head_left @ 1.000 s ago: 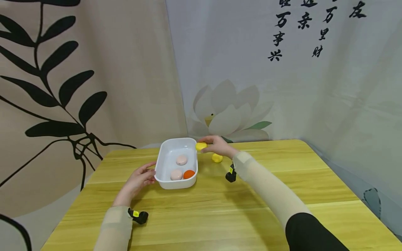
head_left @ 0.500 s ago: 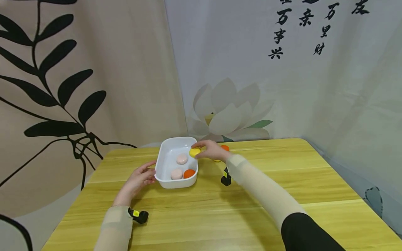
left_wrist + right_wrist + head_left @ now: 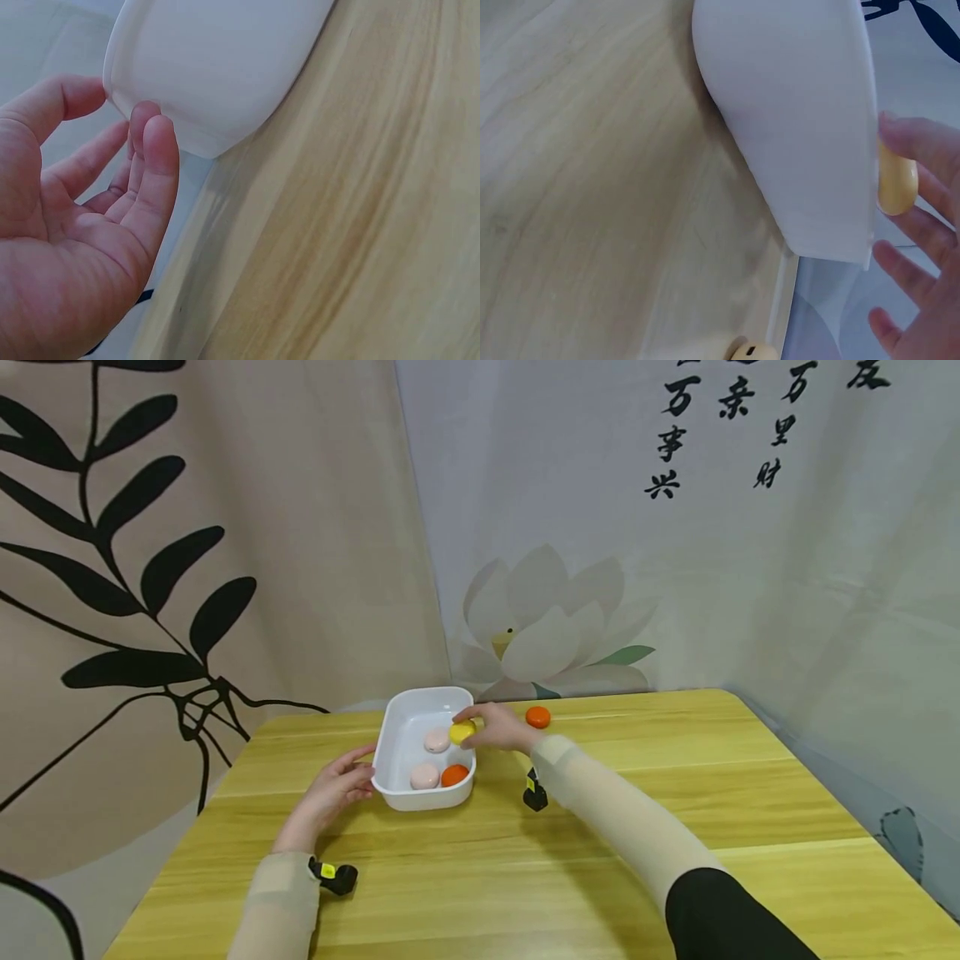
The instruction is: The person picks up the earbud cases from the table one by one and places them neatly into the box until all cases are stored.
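A white plastic tub (image 3: 392, 789) stands on the wooden table. In it lie two pale pink round pieces (image 3: 424, 776) and an orange one (image 3: 454, 775). My right hand (image 3: 501, 727) reaches over the tub's right wall and pinches a yellow round piece (image 3: 462, 732) between thumb and fingers. The right wrist view shows that same yellow piece (image 3: 898, 180) beside the rim, with the other fingers spread. My left hand (image 3: 339, 789) touches the tub's left side with loosely bent fingers. In the left wrist view, its fingertips (image 3: 160, 142) meet the tub's outer wall.
Another orange piece (image 3: 537, 717) lies on the table to the right, near the back edge. A yellowish piece with a dark slot (image 3: 754, 352) shows low in the right wrist view. Behind the table hangs a printed cloth (image 3: 555, 510).
My right hand has carried the yellow piece leftward and down, from outside the right rim to over the tub's inside. The orange piece behind that hand has come into sight. My left hand stays put.
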### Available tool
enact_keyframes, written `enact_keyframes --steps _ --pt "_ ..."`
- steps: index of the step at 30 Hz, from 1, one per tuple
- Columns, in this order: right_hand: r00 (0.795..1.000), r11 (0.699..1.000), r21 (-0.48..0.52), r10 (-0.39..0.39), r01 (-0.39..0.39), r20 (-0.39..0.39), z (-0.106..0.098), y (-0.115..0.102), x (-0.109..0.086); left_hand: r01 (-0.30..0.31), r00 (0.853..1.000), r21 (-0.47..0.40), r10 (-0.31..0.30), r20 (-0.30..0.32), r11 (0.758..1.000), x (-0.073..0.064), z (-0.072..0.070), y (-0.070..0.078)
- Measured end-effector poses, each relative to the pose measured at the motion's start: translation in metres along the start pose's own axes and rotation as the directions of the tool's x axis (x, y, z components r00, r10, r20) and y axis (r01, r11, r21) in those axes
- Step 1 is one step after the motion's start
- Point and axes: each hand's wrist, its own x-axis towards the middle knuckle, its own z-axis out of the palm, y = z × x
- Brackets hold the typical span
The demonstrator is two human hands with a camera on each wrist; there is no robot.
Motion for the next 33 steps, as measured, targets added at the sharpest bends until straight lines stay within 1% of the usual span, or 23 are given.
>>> enact_keyframes --steps 3,8,15,20,23,28,30,33 --pt "1.000 0.999 -0.045 0.007 -0.007 -0.002 0.0016 -0.0006 0.0008 0.012 1.000 -0.004 -0.012 -0.006 1.000 0.0002 0.0016 -0.0002" --pt "1.000 0.990 -0.142 -0.013 0.011 -0.014 0.0035 -0.0020 0.0031 0.018 1.000 0.003 -0.018 -0.010 1.000 0.0018 0.0024 -0.0006" --pt "0.999 0.958 -0.285 -0.030 0.025 -0.014 0.0066 -0.0044 0.0044 0.013 1.000 -0.014 -0.013 -0.003 1.000 0.0022 0.0034 0.0000" --pt "1.000 0.939 -0.343 -0.027 0.024 -0.005 0.0086 -0.0058 0.0042 0.015 1.000 -0.026 -0.015 -0.003 1.000 0.0018 0.0039 0.0001" --pt "1.000 0.935 -0.355 -0.023 0.023 0.002 0.0092 -0.0061 0.0039 0.014 1.000 -0.025 -0.014 0.000 1.000 0.0022 0.0036 0.0001" --pt "0.999 0.938 -0.344 -0.038 0.038 0.008 0.0094 -0.0060 0.0032 0.011 1.000 -0.031 -0.011 0.004 0.999 0.0035 0.0029 -0.0001" --pt "0.999 0.943 -0.329 -0.045 0.048 0.016 0.0093 -0.0048 0.0029 0.012 1.000 -0.031 -0.012 0.006 0.999 0.0035 0.0025 -0.0007" --pt "0.998 0.962 -0.268 -0.055 0.060 0.026 0.0085 -0.0002 0.0020 0.015 1.000 -0.022 -0.015 0.007 1.000 0.0024 0.0020 -0.0018"
